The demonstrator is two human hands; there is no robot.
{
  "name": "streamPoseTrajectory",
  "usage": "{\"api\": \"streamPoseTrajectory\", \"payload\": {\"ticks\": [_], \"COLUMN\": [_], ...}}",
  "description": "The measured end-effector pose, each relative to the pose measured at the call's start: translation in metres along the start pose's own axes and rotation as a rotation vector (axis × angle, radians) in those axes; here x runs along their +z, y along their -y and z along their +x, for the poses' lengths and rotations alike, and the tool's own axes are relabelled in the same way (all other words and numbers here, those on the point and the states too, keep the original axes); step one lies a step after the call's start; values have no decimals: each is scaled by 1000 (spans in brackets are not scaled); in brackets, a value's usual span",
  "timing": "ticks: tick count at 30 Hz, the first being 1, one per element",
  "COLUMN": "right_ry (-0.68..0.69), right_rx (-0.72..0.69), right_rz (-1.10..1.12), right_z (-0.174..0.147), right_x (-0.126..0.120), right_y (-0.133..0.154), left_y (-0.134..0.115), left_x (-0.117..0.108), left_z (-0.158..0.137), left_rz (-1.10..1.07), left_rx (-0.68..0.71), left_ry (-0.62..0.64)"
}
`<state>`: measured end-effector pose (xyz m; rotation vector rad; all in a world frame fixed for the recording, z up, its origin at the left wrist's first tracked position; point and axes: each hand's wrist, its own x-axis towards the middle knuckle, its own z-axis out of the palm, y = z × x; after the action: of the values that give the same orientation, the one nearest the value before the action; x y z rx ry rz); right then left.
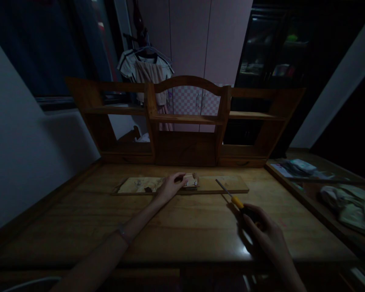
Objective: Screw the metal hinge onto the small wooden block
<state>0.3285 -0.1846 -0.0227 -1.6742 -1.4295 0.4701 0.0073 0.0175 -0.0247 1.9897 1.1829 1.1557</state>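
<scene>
The left hand (pixel 169 187) rested with fingers closed on a small wooden block with a metal fitting (pixel 191 180) lying on the long flat wooden board (pixel 228 184) across the table (pixel 182 227), while the right hand (pixel 263 231) gripped the yellow-and-black-handled screwdriver (pixel 235 199), its tip not yet at the fitting.

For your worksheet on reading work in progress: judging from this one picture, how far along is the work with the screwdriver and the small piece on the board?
Done: the board lies flat on the desk, with a small wooden piece with a metal fitting on it. In hand: the left hand steadies that piece; the right hand grips the screwdriver, tip resting near the board. Left: the tip has not reached the fitting.
</scene>
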Motion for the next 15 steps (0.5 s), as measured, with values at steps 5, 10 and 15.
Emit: {"api": "streamPoseTrajectory", "payload": {"ticks": [5,10,15], "right_ry": [32,29,-6], "right_rx": [-155,-329,-599], "right_rz": [-116,-244,-287], "right_z": [-4,22,102], "right_x": [12,3,19], "right_y": [-4,28,87], "left_y": [-3,-5,-7], "left_x": [-2,-7,-10], "left_z": [-2,-5,-7], "left_rz": [-9,-15,-21], "left_rx": [-26,-21,-28], "left_ry": [-7,-1,2]}}
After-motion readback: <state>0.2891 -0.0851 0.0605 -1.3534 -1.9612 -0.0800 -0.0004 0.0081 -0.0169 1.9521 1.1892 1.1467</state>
